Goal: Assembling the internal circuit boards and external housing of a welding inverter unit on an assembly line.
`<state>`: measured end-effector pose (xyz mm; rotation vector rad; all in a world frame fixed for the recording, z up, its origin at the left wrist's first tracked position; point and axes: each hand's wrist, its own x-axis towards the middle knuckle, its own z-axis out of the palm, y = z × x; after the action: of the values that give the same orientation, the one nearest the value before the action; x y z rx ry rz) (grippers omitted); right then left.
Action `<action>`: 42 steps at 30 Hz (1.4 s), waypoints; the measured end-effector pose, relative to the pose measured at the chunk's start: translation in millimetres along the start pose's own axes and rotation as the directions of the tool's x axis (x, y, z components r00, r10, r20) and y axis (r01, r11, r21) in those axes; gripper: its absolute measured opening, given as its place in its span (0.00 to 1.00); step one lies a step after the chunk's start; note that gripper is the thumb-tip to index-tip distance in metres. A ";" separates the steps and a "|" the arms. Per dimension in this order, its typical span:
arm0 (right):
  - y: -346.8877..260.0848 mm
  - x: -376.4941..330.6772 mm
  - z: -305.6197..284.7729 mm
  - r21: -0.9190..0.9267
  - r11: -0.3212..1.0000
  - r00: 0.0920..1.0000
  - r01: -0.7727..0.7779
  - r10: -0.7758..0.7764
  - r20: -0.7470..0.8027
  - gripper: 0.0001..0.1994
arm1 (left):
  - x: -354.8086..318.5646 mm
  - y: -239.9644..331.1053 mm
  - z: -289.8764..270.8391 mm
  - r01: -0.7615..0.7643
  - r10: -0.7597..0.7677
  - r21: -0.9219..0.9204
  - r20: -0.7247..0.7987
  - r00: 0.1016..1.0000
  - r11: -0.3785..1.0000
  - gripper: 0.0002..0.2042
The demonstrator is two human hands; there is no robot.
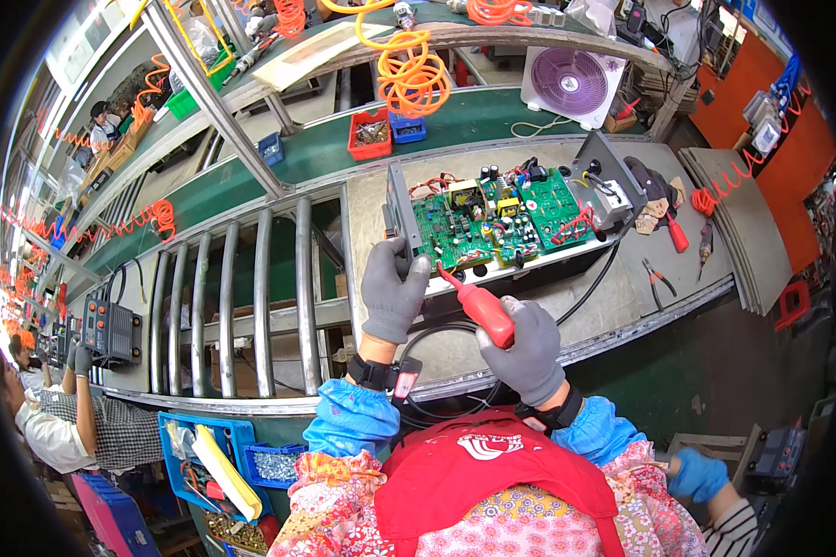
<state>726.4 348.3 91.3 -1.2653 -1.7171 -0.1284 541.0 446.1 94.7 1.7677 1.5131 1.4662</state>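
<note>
An open grey metal chassis (613,190) lies on the workbench with green circuit boards (492,223) inside, carrying capacitors, coils and red wires. My left hand (392,292), in a grey glove, grips the chassis's near left corner. My right hand (529,348), also gloved, holds a red-handled screwdriver (478,311); its tip points up-left at the front edge of the chassis, close to my left hand. A black cable (594,278) runs from the chassis toward me.
Pliers (655,278) and a red screwdriver (676,232) lie right of the chassis. A roller conveyor (241,297) sits left, with a black unit (111,330) handled by another person. Red and blue parts bins (372,135), a fan (571,84) and orange coiled hoses (413,74) lie beyond.
</note>
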 end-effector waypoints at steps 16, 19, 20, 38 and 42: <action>-4.0 2.9 -20.8 0.013 0.996 0.996 -0.090 0.090 -0.012 0.24 | -1.4 -6.7 0.0 -0.001 0.001 0.000 0.016 1.000 1.000 0.19; 2.4 11.5 -34.8 -0.026 0.991 0.989 -0.129 0.127 -0.071 0.24 | -1.7 -9.0 1.0 -0.021 0.021 0.039 0.004 1.000 0.999 0.18; 4.2 18.8 -42.1 -0.035 0.991 0.990 -0.128 0.125 -0.068 0.24 | -1.0 -8.2 0.7 -0.018 0.018 0.031 0.005 1.000 0.999 0.18; 10.3 122.8 -49.3 -0.296 0.948 0.958 0.115 -0.027 0.286 0.16 | -0.6 -19.9 10.0 -0.164 0.161 -0.037 -0.074 0.984 0.986 0.18; 7.9 124.3 -40.4 -0.309 0.944 0.950 0.116 -0.015 0.311 0.15 | -0.9 -20.3 6.4 -0.167 0.165 -0.029 -0.071 0.984 0.986 0.19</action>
<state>758.0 413.3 200.4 -1.5300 -2.0685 -0.2769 537.0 454.3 75.4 1.8794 1.3917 1.6382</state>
